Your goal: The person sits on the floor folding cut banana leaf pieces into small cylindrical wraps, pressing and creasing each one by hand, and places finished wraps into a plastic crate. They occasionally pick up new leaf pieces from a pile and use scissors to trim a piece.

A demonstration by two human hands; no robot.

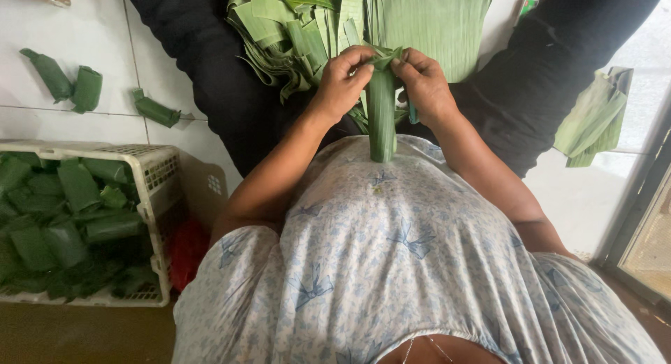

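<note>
A green banana-leaf roll (381,119) stands upright in my lap, its lower end resting against my flowered dress. My left hand (344,81) and my right hand (423,84) both pinch the folded top of the roll, fingers closed on the leaf edges. Just beyond my hands lies a heap of cut banana-leaf strips (300,28) and a broad flat leaf sheet (433,21) across my dark-trousered legs.
A white plastic basket (157,196) at the left holds several finished leaf rolls. Three more rolls (73,84) lie on the white tiled floor beyond it. A loose folded leaf (594,119) lies at the right near a door frame (639,196).
</note>
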